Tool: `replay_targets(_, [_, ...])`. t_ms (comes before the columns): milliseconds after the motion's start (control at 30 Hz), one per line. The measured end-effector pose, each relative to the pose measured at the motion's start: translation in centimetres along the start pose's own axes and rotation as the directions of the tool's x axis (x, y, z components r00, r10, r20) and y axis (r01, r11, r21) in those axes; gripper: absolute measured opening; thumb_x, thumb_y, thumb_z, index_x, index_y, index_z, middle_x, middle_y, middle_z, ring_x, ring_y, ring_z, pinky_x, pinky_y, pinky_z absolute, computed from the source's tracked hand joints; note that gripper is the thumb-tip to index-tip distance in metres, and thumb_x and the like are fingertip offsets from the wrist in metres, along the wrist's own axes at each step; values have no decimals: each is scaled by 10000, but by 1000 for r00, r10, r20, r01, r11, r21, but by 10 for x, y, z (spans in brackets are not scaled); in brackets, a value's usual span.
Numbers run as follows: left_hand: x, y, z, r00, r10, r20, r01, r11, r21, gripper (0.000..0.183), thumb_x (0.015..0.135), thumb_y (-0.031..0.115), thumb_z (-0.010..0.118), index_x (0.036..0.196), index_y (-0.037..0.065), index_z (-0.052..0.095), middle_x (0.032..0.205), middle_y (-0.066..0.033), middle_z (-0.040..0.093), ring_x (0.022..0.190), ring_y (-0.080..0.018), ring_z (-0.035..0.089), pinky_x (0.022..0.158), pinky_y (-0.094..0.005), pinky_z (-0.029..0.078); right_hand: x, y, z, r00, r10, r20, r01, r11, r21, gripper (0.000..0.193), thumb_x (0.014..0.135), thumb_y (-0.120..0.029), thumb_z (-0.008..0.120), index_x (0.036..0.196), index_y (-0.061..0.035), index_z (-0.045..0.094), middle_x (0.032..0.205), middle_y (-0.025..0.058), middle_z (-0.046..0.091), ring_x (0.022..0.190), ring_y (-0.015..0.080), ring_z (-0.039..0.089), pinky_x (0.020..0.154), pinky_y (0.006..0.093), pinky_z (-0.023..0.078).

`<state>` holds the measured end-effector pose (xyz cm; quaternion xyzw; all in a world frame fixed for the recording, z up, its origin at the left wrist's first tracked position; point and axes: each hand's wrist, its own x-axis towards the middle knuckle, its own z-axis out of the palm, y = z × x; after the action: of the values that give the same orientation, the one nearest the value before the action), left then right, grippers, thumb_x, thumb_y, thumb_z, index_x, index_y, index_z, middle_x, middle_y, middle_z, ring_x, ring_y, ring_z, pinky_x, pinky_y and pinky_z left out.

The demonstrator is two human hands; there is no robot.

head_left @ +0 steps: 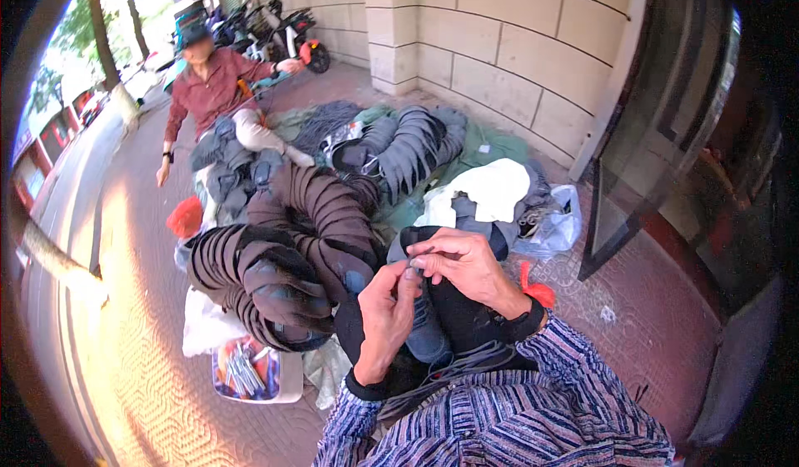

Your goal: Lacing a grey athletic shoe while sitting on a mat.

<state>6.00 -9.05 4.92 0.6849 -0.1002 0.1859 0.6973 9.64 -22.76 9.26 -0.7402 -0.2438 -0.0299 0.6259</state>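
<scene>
My left hand and my right hand meet in front of me over my lap, thumbs and fingertips pinched close together. Whatever sits between the fingertips is too small to make out. Below them a grey-blue shoe upper lies lengthwise on my dark-clothed lap. Its far end passes behind my fingers, so I cannot tell whether they touch it. Loose grey cords run across my lap near my striped top. Just left of my left hand rest curved stacks of brown shoe uppers.
Grey stacked uppers lie farther back on green sheeting. A white cloth and a clear plastic bag are at right, near a glass door. A tub of pens stands at left. Another person sits far left, one arm outstretched.
</scene>
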Motion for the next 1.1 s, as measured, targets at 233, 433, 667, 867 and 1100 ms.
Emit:
replay_targets(233, [-23,-8,-8,1000,24,9,-26,972,233,198,855,58,528,1038,12,588,676,-103,560,577,-123,545,542,-246,438,2,7,0,978,65,196,-64,998,-13,155,781,-82,657,904,12,655,697,50,571,528,77,551,451,209,422])
replay_targets(433, [-29,10,-11,999,49,-4,-47,960,275,200,866,52,513,1047,7,586,674,-67,575,575,-111,543,543,-230,443,5,-1,2,952,-8,307,18,999,-31,157,760,-101,682,857,18,646,692,52,567,500,92,543,441,232,412])
replay_targets(667, [-23,-59,-32,982,189,8,-166,841,515,383,742,-45,466,1117,-2,534,1119,-187,507,1013,-310,520,877,-337,409,24,-2,-10,966,-69,250,62,997,34,103,779,-91,659,781,1,613,700,32,571,528,86,535,414,221,402])
replay_targets(867, [-47,-163,-24,978,20,208,-147,774,616,550,662,-70,493,1207,-17,441,1257,-207,420,1185,-368,386,1012,-387,310,42,-8,3,869,102,483,-256,930,264,129,827,-104,593,782,11,554,635,68,598,513,118,605,428,218,480])
replay_targets(1100, [-33,-131,-31,968,-126,217,45,938,343,505,676,-55,526,1176,-6,480,1252,-168,446,1199,-304,399,1005,-342,315,40,-21,-4,958,23,286,-23,1000,-5,83,810,-66,592,782,12,588,580,57,582,483,97,583,422,222,465])
